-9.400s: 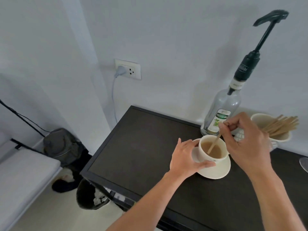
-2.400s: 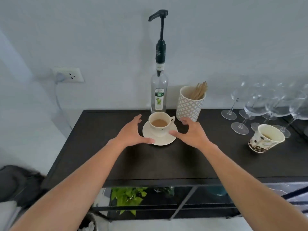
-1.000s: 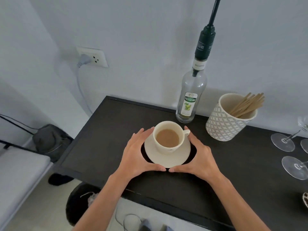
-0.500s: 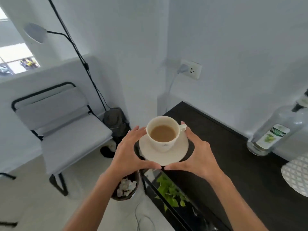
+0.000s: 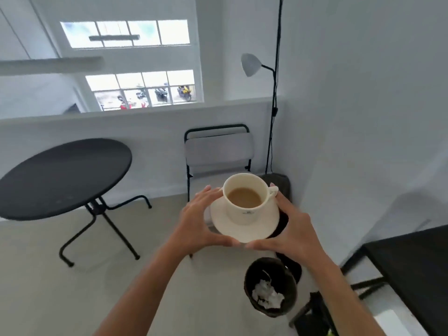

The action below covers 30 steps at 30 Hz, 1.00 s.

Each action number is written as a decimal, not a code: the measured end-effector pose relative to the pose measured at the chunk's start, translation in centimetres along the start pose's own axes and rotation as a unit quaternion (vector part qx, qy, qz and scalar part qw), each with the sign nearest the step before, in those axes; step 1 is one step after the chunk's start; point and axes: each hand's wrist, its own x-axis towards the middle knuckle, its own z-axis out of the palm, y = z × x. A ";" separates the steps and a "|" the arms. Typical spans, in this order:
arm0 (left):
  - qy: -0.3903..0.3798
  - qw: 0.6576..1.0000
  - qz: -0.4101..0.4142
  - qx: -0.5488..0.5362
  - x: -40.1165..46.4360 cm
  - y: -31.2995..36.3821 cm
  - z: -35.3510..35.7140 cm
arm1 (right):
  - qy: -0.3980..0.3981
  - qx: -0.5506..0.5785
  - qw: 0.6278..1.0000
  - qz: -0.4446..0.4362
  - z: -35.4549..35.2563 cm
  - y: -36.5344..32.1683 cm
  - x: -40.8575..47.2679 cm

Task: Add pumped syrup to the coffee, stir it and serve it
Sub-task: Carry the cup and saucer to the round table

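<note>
Fingers of both hands (image 5: 244,229) cradle the saucer (image 5: 244,230) under the coffee cup (image 5: 244,197), fingertips hidden beneath.

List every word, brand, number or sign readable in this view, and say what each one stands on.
None can be read.
Cup: a small dark mark on its front, too small and blurred to read.
Motorbikes outside the window: no legible plates or lettering.

Left hand (image 5: 197,224), right hand (image 5: 294,235) cupped, outstretched.
</note>
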 end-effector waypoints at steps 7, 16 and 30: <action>0.078 0.993 -0.073 0.055 -3.1 -7.9 -12.3 | -0.082 0.019 0.994 -0.067 12.9 -5.9 8.9; 0.183 0.966 -0.163 0.087 -6.5 -15.0 -23.6 | -0.187 0.032 0.971 -0.149 25.6 -12.9 18.1; 0.262 0.925 -0.249 0.115 -0.1 -29.7 -40.4 | -0.264 0.046 0.940 -0.214 43.9 -20.7 38.2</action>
